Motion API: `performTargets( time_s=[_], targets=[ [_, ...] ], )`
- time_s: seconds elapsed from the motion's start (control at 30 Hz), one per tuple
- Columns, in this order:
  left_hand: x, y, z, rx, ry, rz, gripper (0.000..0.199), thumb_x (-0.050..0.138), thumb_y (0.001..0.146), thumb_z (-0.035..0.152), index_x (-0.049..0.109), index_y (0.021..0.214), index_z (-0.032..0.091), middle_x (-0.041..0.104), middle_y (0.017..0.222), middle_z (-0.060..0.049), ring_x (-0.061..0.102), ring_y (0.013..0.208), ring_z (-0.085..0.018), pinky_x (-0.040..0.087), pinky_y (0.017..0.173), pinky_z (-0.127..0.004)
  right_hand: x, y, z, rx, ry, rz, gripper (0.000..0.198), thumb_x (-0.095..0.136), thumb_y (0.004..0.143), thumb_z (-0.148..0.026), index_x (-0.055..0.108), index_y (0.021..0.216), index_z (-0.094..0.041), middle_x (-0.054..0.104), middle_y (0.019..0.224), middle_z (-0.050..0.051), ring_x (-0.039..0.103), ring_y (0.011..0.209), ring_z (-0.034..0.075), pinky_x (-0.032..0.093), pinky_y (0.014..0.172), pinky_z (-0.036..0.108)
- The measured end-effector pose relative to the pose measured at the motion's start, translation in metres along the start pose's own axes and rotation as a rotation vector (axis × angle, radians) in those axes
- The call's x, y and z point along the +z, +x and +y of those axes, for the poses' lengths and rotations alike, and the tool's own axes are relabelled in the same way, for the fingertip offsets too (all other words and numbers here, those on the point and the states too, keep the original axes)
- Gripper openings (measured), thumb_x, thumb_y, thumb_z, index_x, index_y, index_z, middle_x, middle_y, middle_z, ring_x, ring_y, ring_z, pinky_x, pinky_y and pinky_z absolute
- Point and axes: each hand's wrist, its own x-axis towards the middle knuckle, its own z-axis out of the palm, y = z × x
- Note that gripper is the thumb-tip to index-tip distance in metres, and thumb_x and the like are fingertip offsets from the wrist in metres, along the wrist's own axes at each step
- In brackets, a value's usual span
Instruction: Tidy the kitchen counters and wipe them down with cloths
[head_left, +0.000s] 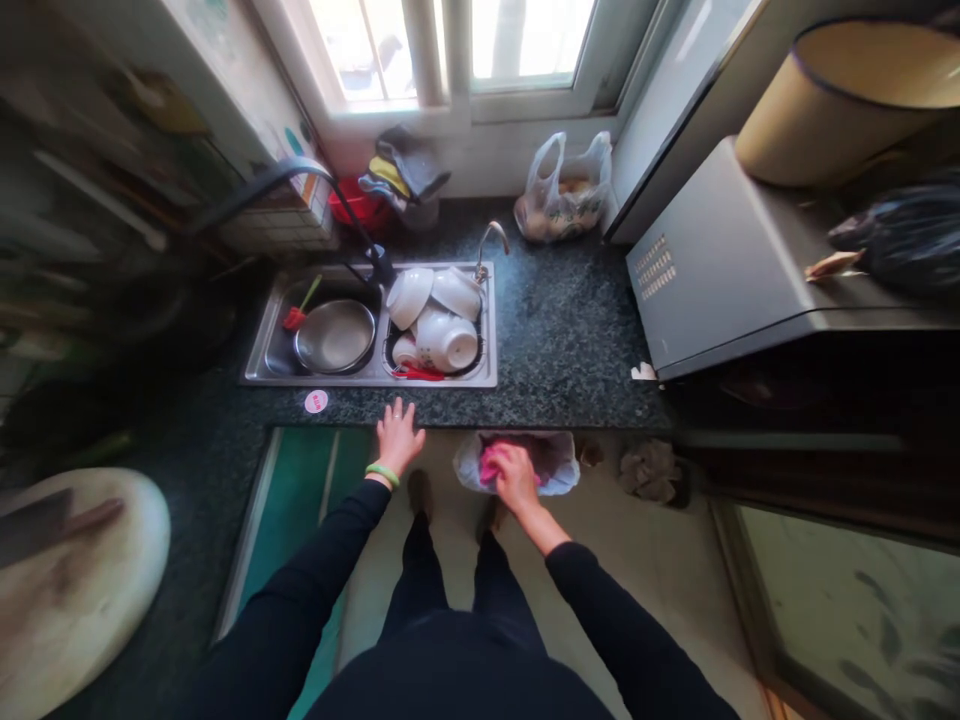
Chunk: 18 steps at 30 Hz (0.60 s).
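Head view, left hand (397, 436): flat and spread on the bench (570, 340) edge, gripping nothing, below the sink (259, 365).
Head view, right hand (514, 474): clenched on a pink cloth (489, 466), held over the mouth of a bin bag (555, 480) on the floor.
Cloth handling: judged soft, light, limp, perhaps damp; a bunched fistful holds it best.
Nearby: white bowls (439, 320) stacked in the sink, fragile.
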Motion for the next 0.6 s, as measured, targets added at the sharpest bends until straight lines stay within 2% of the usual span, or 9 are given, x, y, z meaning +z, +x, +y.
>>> performTargets(
  time_s=[0.07,0.13,0.27,0.37,0.47,0.6],
  targets=[
    [0.010,-0.007,0.007,0.005,-0.107,0.075,0.052,0.063,0.089,0.025,0.061,0.140,0.014,0.040,0.163,-0.020,0.035,0.151,-0.043,0.038,0.118,-0.061,-0.006,0.003,-0.005,-0.040,0.016,-0.004,0.044,0.054,0.076,0.003,0.075,0.100,-0.027,0.068,0.121,0.007,0.053,0.112,0.027,0.050,0.097,0.044],
    [0.022,-0.014,0.014,0.020,-0.228,0.168,0.046,0.061,0.090,0.024,0.064,0.135,0.013,0.044,0.160,-0.020,0.038,0.150,-0.039,0.037,0.121,-0.055,0.001,0.025,-0.018,-0.134,0.005,-0.031,0.041,0.058,0.083,-0.001,0.075,0.108,-0.027,0.065,0.131,0.007,0.050,0.120,0.027,0.046,0.103,0.044],
    [0.046,-0.029,0.021,-0.002,-0.413,0.314,0.047,0.055,0.092,0.020,0.060,0.138,0.011,0.047,0.156,-0.022,0.044,0.147,-0.033,0.038,0.122,-0.051,0.052,0.086,-0.050,-0.406,-0.124,-0.265,0.019,0.064,0.096,-0.019,0.076,0.108,-0.026,0.062,0.142,0.003,0.044,0.130,0.027,0.042,0.104,0.042],
    [0.057,-0.039,0.017,-0.011,-0.450,0.330,0.048,0.055,0.091,0.020,0.059,0.139,0.013,0.048,0.155,-0.021,0.044,0.147,-0.033,0.039,0.122,-0.052,0.078,0.103,-0.047,-0.476,-0.192,-0.347,0.016,0.062,0.100,-0.027,0.075,0.109,-0.026,0.063,0.140,0.000,0.045,0.126,0.026,0.042,0.099,0.039],
    [0.062,-0.047,0.013,-0.017,-0.451,0.315,0.050,0.057,0.090,0.019,0.058,0.139,0.013,0.047,0.156,-0.021,0.043,0.148,-0.034,0.038,0.122,-0.053,0.062,0.092,-0.015,-0.447,-0.230,-0.322,0.017,0.061,0.100,-0.027,0.074,0.112,-0.027,0.065,0.139,0.003,0.044,0.124,0.026,0.040,0.097,0.040],
    [0.060,-0.053,0.020,-0.032,-0.429,0.286,0.051,0.056,0.090,0.018,0.056,0.140,0.013,0.045,0.158,-0.021,0.042,0.149,-0.034,0.038,0.123,-0.054,-0.001,0.063,0.045,-0.346,-0.292,-0.213,0.016,0.066,0.095,-0.023,0.075,0.108,-0.027,0.067,0.134,0.005,0.045,0.119,0.028,0.040,0.095,0.041]
  ],
)
